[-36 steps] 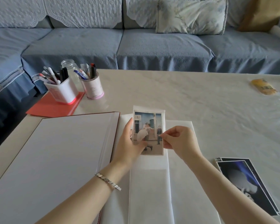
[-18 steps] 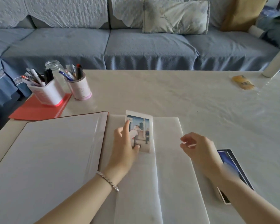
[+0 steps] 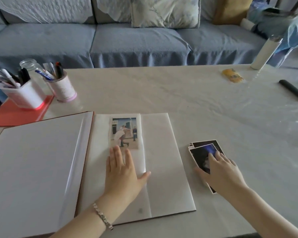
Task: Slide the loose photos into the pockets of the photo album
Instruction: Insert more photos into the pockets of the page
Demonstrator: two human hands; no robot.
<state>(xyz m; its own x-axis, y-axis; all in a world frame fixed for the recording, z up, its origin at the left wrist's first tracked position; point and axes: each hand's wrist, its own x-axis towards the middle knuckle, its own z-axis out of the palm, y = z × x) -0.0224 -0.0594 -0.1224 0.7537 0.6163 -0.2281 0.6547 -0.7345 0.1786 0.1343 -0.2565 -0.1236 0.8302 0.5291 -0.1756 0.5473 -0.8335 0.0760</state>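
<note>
At the bottom of the frame two bare arms reach in, and the left wrist wears a bracelet (image 3: pixel 102 217). The left hand (image 3: pixel 122 170) lies flat on the open photo album (image 3: pixel 163 186). Its fingers are straight and spread, and they press the page just under one photo (image 3: pixel 125 133).

That photo sits at the top of the page's left strip. It looks tucked into its pocket, so one picture seems done. No other picture shows on this page.

The hands are well apart. At the lower right, the right hand (image 3: pixel 222 170) rests on the pile of loose photos (image 3: pixel 200 155) beside the album. Its fingers stretch over the top one and its thumb sits at the near edge. It does not look like a pinch yet. A few photos wait there, so most of the job is probably left.

Farther off, the tabletop (image 3: pixel 162 91) holds two pen cups (image 3: pixel 24 95) and a red folder (image 3: pixel 15 114) at the upper left. A yellow packet (image 3: pixel 232 75) lies at the upper right. A blue sofa (image 3: pixel 127 42) fills the top.
</note>
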